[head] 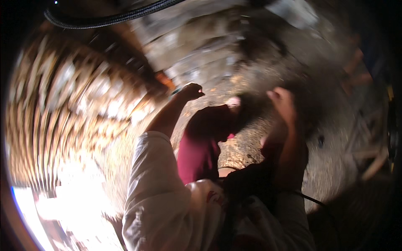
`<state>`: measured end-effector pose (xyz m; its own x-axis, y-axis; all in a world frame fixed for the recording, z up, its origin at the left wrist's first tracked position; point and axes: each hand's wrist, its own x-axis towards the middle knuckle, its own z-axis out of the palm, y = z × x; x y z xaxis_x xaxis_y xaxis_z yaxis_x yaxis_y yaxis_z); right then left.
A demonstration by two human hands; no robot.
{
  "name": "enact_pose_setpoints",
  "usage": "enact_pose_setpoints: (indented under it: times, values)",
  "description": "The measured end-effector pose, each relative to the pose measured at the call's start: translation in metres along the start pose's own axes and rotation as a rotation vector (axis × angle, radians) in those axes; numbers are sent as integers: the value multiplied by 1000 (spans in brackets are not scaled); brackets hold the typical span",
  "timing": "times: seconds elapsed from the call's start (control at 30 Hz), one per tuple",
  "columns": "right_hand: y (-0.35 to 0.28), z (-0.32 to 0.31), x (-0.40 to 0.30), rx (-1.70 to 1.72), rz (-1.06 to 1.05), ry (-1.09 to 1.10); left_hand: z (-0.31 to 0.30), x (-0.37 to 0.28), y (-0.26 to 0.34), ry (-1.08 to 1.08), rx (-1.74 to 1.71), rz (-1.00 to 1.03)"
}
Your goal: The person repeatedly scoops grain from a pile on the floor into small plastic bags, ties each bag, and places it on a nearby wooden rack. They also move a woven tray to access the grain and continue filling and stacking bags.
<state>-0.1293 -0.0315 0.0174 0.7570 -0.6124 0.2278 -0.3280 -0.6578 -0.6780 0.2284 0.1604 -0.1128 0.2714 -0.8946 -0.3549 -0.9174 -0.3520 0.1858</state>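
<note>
My left hand (192, 91) is raised in front of me with its fingers curled, close to a small orange thing (165, 80) too blurred to name. Motion blur hides whether anything sits between those fingers. My right hand (282, 102) is held up on the other side, over the dark shaded part of the ground. Its fingers look bent, and I make out nothing in them, though the blur leaves this unsure. Below both arms are my pale T-shirt (160, 194) and maroon shorts (198, 153).
Blurred ribbed material (37, 125) lines the left side, beside strong glare. Rough, stone-like blocks (194, 40) lie ahead on the dirt ground (241, 147). A white thing (295, 14) lies at the far right. Wooden pieces (367, 157) stand at right. A braided cable (119, 20) crosses the top.
</note>
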Motion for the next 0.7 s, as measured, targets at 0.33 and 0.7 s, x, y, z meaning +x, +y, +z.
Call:
enact_pose_setpoints:
  times: [0.33,0.7]
  values:
    - [1,88,67,314,-247,-366,184,-488,166,852,-674,-881]
    - [57,213,110,134,-93,-667,242,-638,324,697,82,-2075]
